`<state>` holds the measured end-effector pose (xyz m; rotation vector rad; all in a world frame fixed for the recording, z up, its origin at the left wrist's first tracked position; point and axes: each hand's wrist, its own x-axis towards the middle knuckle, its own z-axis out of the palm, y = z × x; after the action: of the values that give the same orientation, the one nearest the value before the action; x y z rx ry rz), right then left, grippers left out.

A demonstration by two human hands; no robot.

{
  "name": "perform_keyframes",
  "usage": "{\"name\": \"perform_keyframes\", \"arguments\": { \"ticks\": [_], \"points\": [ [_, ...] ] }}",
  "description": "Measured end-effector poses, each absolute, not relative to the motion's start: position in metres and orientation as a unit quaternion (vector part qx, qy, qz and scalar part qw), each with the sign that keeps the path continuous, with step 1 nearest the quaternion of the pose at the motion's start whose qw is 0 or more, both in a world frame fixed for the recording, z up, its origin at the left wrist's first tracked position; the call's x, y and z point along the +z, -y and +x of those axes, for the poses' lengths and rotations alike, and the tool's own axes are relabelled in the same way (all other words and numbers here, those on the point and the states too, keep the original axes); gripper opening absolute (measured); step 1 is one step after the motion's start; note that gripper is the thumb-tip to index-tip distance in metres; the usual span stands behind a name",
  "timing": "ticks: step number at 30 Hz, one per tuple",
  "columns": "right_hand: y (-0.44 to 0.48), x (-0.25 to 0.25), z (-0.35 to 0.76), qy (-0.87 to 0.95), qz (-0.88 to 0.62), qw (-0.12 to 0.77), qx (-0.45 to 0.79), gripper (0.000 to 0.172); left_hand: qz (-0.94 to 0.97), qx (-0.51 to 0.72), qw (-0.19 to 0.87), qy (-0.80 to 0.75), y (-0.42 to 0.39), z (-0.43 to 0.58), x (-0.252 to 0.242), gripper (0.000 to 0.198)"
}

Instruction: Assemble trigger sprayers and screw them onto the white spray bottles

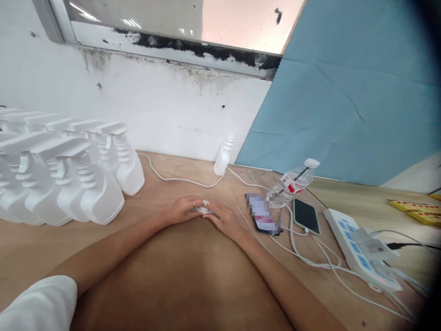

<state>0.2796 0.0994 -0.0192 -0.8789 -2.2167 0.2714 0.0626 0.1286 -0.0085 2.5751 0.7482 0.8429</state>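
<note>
My left hand (183, 210) and my right hand (223, 218) meet low over the middle of the wooden table. Between their fingertips is a small white plastic part (204, 209), gripped from both sides. The fingers cover much of it, so its exact kind cannot be made out. A ring shows on one left finger. Beyond the hands, near the wall, a white ribbed-neck bottle (223, 160) stands alone and leans slightly in the view. Rows of white spray bottles (99, 193) with trigger heads fill the left side of the table.
Right of my hands lie a lit phone (262, 215) and a dark-screened phone (306, 216). Behind them is a clear plastic drink bottle (291, 184). A white power strip (361, 250) with plugs and loose cables (320, 265) spreads across the right side. Blue sheeting (344, 92) covers the wall there.
</note>
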Motion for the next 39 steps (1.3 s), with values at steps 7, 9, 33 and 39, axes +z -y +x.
{"name": "perform_keyframes", "arguments": {
  "ticks": [7,9,33,39],
  "points": [
    [-0.095,-0.004,0.284,0.825,-0.412,0.379,0.075,0.038,0.903,0.285,0.148,-0.285,-0.128,0.063,-0.009,0.027],
    [-0.097,0.002,0.29,0.796,-0.48,0.37,0.011,0.037,0.902,0.284,0.146,-0.293,-0.128,0.064,-0.012,0.026],
    [-0.094,0.005,0.293,0.818,-0.541,0.178,0.077,0.04,0.908,0.261,0.117,-0.306,-0.122,0.068,0.001,0.032],
    [-0.095,0.004,0.293,0.823,-0.54,0.164,0.071,0.037,0.908,0.266,0.099,-0.31,-0.122,0.069,0.001,0.029]
  ]
}}
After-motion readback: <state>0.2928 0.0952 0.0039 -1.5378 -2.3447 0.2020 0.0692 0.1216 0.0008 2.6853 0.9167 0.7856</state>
